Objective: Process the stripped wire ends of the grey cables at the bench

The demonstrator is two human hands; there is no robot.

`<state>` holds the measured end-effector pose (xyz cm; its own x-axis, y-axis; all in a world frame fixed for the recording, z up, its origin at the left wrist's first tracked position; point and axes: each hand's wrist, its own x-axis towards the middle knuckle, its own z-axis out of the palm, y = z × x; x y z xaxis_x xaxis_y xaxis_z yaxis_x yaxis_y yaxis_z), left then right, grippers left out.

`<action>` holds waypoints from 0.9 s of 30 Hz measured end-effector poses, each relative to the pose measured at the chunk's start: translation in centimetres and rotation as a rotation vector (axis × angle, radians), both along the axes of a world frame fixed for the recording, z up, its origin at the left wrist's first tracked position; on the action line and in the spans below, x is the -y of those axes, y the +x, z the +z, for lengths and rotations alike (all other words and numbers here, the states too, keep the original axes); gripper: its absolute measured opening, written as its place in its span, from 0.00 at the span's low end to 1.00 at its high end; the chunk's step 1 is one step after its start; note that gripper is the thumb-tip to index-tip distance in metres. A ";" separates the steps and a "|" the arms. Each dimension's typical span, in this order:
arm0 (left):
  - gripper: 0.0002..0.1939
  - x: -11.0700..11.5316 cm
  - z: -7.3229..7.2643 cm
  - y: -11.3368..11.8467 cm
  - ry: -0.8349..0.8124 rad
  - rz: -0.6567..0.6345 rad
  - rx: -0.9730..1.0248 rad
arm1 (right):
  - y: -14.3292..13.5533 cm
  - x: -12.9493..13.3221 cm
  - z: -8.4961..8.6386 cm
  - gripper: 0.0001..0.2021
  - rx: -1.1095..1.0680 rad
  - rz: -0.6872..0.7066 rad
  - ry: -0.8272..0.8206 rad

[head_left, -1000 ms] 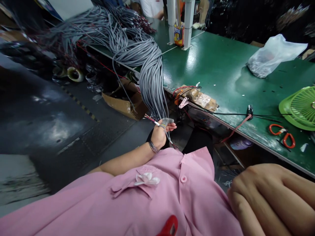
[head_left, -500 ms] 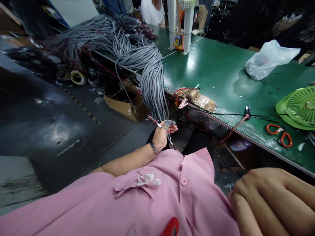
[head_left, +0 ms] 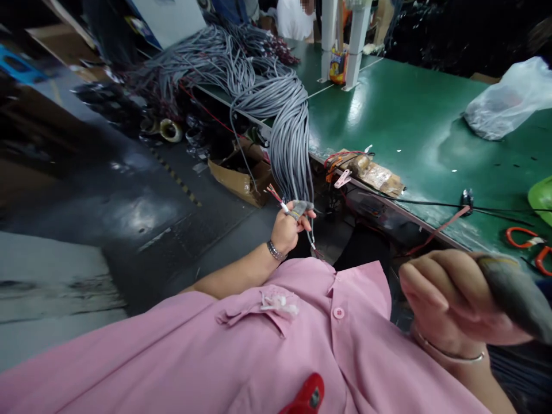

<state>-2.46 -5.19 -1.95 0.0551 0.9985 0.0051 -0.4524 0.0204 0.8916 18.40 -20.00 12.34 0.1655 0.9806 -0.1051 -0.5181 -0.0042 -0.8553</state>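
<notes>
Green across its top, the counter (head_left: 414,109) stretches beyond the left hand (head_left: 291,226) and past the right hand (head_left: 463,293). Over its edge droops a thick grey cable bundle (head_left: 290,135), hanging just ahead of the left fingers. An open cardboard box (head_left: 235,179) stands on the floor, left of those fingers and beyond them. On the counter, well ahead of the right fingers, sits a translucent plastic bag (head_left: 495,106). The right fingers are curled inward; how tightly, and whether they have hold of anything, I cannot tell. Near them lies an orange-handled tool (head_left: 533,242). The left fingers are bent closed around a cable (head_left: 283,207), whose white end pokes out above the grip. Ahead and to the right of them is a pink clip (head_left: 343,178). Smallest are the thin red and pale wires (head_left: 272,191), splayed from the cable's tip, just clear of the left fingers.
</notes>
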 end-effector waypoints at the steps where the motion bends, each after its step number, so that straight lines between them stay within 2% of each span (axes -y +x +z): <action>1: 0.16 0.1 0.3 -0.5 0.014 -0.016 -0.023 | -0.4 -0.4 0.2 0.23 -0.052 -0.006 0.100; 4: 0.17 0.4 0.9 -1.9 0.038 -0.091 -0.093 | -1.5 -2.3 -0.1 0.22 -0.146 0.040 0.283; 6: 0.17 0.4 0.9 -2.9 0.044 -0.137 -0.132 | -1.9 -3.8 -1.1 0.22 -0.124 0.084 0.267; 11: 0.16 0.2 0.3 -4.9 0.032 -0.187 -0.255 | -2.7 -6.8 -4.4 0.19 0.013 0.091 0.144; 14: 0.16 0.0 0.2 -5.2 0.054 -0.319 -0.379 | -3.4 -8.6 -6.3 0.14 0.166 0.111 0.096; 16: 0.15 -0.1 0.1 -4.9 0.062 -0.439 -0.468 | -4.2 -9.8 -7.4 0.09 0.315 0.201 0.094; 17: 0.13 -0.2 0.0 -4.6 0.060 -0.493 -0.500 | -4.7 -10.3 -7.9 0.10 0.384 0.281 0.102; 20: 0.09 -0.4 -0.8 -3.5 0.048 -0.601 -0.519 | -6.5 -11.6 -9.0 0.23 0.497 0.535 0.150; 21: 0.08 -0.5 -1.1 -3.1 0.051 -0.623 -0.516 | -7.0 -11.9 -9.4 0.23 0.523 0.569 0.165; 24: 0.08 -0.8 -1.9 -2.4 0.047 -0.664 -0.581 | -8.0 -12.8 -10.2 0.12 0.632 0.486 0.182; 27: 0.03 -1.1 -2.1 -2.1 0.034 -0.630 -0.533 | -7.9 -13.6 -11.0 0.10 0.616 0.391 0.107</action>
<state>-4.61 -4.11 -4.02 0.6082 0.7795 -0.1498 0.1181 0.0978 0.9882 10.46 -6.40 1.38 -0.2000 0.9798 -0.0067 0.0791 0.0094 -0.9968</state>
